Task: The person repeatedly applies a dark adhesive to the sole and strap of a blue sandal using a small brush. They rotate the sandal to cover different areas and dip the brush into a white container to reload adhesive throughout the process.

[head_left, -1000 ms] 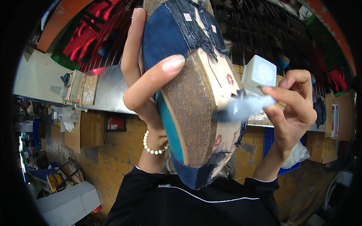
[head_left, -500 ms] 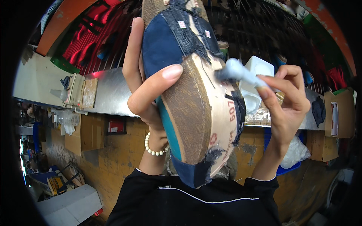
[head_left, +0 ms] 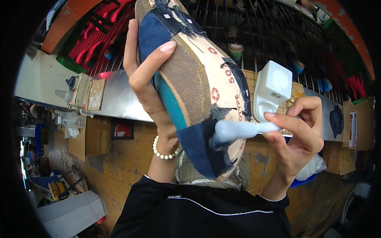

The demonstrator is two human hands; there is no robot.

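My left hand [head_left: 152, 89] holds a shoe on a teal last [head_left: 170, 99] in front of me, sole side up, fingers wrapped round its left flank. The shoe [head_left: 192, 67] has dark blue fabric at both ends, ragged edges folded over a cream insole board, and a brown textured side strip. In my right hand [head_left: 299, 135] a brush with a pale handle [head_left: 246, 130] is pinched between thumb and fingers. Its dark bristles touch or nearly touch the blue fabric at the shoe's near end; blur hides the exact contact.
Past the shoe, a white dispenser-like container [head_left: 276, 79] stands on the metal bench [head_left: 121, 99]. Behind lies a rack of dark bars [head_left: 216, 27], red-lit at left. Cardboard boxes [head_left: 97, 137] flank the bench below, and a plastic bag [head_left: 311, 168] sits in a blue bin at right.
The brush has moved down and left, from the shoe's middle to its near end. My left hand has shifted the shoe slightly up and left, tilting it.
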